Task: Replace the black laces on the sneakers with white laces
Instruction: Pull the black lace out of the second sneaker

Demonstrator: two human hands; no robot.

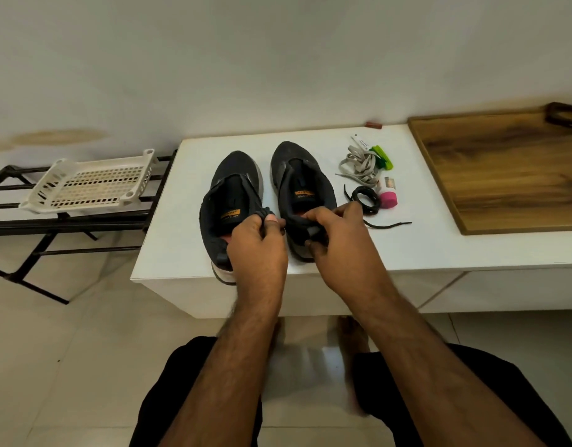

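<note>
Two sneakers (pixel 265 201) stand side by side near the left end of the surface (pixel 423 246), heels at its front edge and toes toward the back edge. To their right lie loose laces (pixel 358 166), with a coiled lace (pixel 366 198) in front of them. A board (pixel 503 169) lies at the right end, and a basket (pixel 88 185) sits on a rack (pixel 68 224) left of the surface.

A single head-worn wide-angle camera looks forward and down, close over a white table (pixel 407 253) against a wall (pixel 278 59).

Two unlaced black sneakers (pixel 268 191) upright, white laces (pixel 358 164) and black laces (pixel 366 198) beside.
</note>
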